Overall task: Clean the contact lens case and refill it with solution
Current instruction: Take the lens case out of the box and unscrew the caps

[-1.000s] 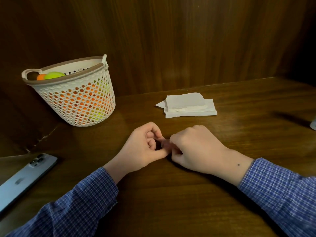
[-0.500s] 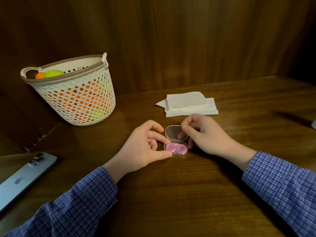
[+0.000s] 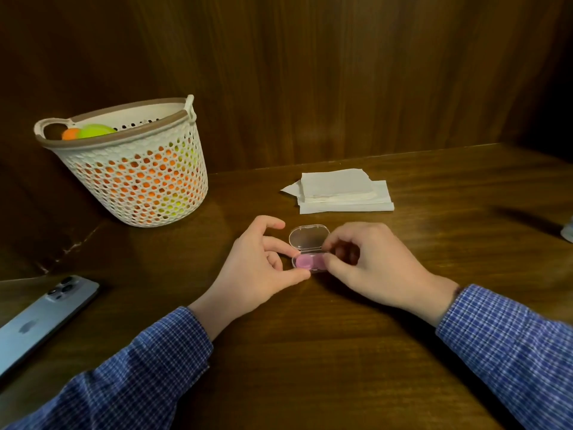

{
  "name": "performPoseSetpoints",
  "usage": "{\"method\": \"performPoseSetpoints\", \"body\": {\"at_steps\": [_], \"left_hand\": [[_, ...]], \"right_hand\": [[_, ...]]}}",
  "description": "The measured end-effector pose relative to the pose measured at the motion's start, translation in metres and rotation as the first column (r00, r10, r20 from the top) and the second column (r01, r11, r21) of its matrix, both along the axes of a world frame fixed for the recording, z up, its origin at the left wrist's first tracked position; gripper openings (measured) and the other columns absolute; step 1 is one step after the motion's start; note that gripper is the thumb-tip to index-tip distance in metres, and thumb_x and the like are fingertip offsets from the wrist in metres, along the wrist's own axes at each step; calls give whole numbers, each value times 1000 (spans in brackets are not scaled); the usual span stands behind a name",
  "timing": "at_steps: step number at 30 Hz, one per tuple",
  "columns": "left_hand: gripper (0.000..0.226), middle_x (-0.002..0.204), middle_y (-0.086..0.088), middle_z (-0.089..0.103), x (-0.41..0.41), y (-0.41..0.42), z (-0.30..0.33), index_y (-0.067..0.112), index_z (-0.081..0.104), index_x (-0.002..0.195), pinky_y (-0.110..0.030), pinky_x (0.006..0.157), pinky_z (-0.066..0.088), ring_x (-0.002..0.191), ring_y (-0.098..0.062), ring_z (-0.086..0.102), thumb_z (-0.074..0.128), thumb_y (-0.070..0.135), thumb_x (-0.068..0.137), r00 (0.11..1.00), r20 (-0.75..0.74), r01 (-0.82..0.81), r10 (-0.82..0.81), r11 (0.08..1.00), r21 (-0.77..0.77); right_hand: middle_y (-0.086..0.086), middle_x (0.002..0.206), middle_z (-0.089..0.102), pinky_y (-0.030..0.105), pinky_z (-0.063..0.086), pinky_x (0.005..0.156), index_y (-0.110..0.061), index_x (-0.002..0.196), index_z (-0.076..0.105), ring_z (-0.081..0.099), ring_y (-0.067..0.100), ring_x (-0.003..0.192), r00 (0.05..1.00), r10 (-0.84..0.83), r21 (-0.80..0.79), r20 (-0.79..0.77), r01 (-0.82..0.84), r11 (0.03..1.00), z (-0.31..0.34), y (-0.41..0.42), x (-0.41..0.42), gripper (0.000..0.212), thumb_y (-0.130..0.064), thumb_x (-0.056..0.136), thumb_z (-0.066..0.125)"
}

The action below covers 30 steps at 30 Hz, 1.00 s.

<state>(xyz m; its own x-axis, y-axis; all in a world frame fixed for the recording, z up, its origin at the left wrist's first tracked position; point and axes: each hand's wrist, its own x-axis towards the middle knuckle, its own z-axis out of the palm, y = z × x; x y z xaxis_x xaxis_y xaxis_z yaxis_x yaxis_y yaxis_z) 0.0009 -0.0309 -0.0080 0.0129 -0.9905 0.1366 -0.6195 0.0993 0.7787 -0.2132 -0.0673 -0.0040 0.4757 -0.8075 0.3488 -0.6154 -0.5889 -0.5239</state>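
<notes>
At the far left I see a pale blue phone point(image 3: 43, 318) lying camera-side up on the worktop point(image 3: 310, 352), partly cut off by the frame edge. Behind it, against the dark wood panelling, stands a white perforated basket point(image 3: 136, 178) with a brown rim; orange and yellow-green balls show over the rim and through the holes.

Moving toward the middle, my left hand point(image 3: 257, 268) comes in from a blue checked sleeve point(image 3: 124, 373). Its thumb and forefinger pinch the left end of the contact lens case point(image 3: 308, 262), the other fingers curled loosely above it. The case sits on the worktop between my two hands, just in front of the tissues. Its clear lid point(image 3: 308, 238) stands open, tilted back away from me, and the pink wells inside show.

Behind the case lies a small stack of folded white tissues point(image 3: 341, 193), well apart from the basket.

My right hand point(image 3: 372, 268) grips the right end of the case with curled fingers, hiding that end. I cannot tell exactly which fingers touch it. At the far right edge a pale object point(image 3: 567, 231) is barely in view, too cropped to identify.
</notes>
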Motion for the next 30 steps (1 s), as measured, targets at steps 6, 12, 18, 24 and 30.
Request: {"method": "performPoseSetpoints", "body": {"at_steps": [6,12,18,24,30], "left_hand": [[87,97,15,75,0,0,0,30,43,141,-17,55,56,64,-12,71,93,30,70,1000,15,1,-1,1000,-1],[86,96,15,75,0,-1,-1,32,44,140,-16,54,55,63,-11,71,93,31,69,1000,9,-4,4,1000,13],[85,96,15,75,1,-1,-2,33,44,140,-17,54,55,63,-11,71,93,31,70,1000,13,-4,4,1000,9],[85,96,15,75,0,0,0,31,45,140,-17,55,55,63,-12,71,93,30,70,1000,4,0,0,1000,12],[87,98,14,75,0,0,0,30,43,142,-19,57,57,65,-12,71,93,29,71,1000,14,-3,3,1000,12]], "right_hand": [[-18,91,71,20,56,67,-33,109,76,62,0,78,995,-14,26,-97,17,1000,-7,-3,4,27,-49,92,65],[-20,91,69,17,55,68,-35,106,74,63,1,81,997,-9,122,-74,18,992,-8,-3,6,18,-45,92,69],[-16,87,67,17,46,62,-35,96,70,62,6,79,1000,-5,220,-4,6,976,-6,-4,6,10,-42,90,73],[-18,98,62,19,51,73,-36,94,70,60,6,89,1000,4,188,8,-6,982,-6,-5,5,11,-42,87,76],[-18,100,60,17,47,74,-37,91,70,58,5,91,1000,-3,155,-14,5,988,-7,-5,6,11,-45,87,75]]}}
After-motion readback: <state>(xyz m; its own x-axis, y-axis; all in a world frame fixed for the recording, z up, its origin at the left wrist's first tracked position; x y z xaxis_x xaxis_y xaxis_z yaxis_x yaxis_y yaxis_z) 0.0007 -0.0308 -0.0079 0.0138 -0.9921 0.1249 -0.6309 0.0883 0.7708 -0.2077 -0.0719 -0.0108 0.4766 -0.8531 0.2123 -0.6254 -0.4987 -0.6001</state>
